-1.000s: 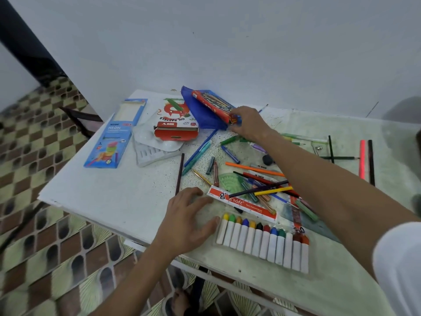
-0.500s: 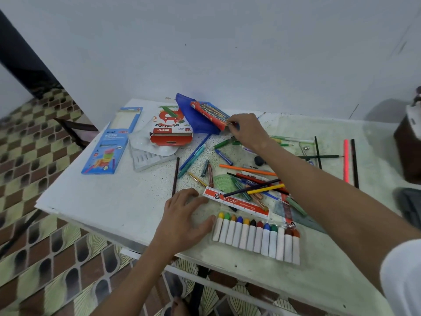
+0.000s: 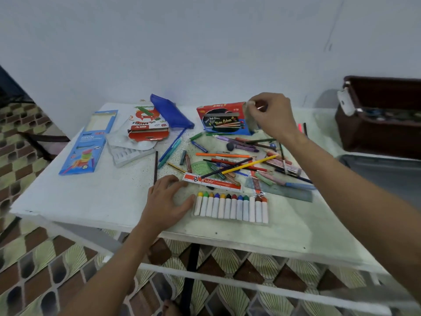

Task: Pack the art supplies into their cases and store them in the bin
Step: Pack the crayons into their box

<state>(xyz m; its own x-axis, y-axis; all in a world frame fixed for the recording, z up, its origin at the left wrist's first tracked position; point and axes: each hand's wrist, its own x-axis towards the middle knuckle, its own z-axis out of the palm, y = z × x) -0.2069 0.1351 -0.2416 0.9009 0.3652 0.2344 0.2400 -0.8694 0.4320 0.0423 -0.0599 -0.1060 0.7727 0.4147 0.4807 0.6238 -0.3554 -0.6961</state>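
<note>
White wall behind a pale tabletop (image 3: pixel 95 197) over patterned floor tiles. Right hand (image 3: pixel 271 115) at the far side, fingers curled, pinching the open flap of a red pencil box (image 3: pixel 222 118) that lies flat on the tabletop. Left hand (image 3: pixel 165 202) flat, fingers spread and relaxed, holding nothing, thumb touching the marker pack (image 3: pixel 231 208) near the front edge. Loose pencils and pens (image 3: pixel 234 166) scattered mid-table. Blue pouch (image 3: pixel 170 111), oil pastel box (image 3: pixel 147 126) and blue neon box (image 3: pixel 87 144) on the left. Dark brown bin (image 3: pixel 382 115) at far right.
</note>
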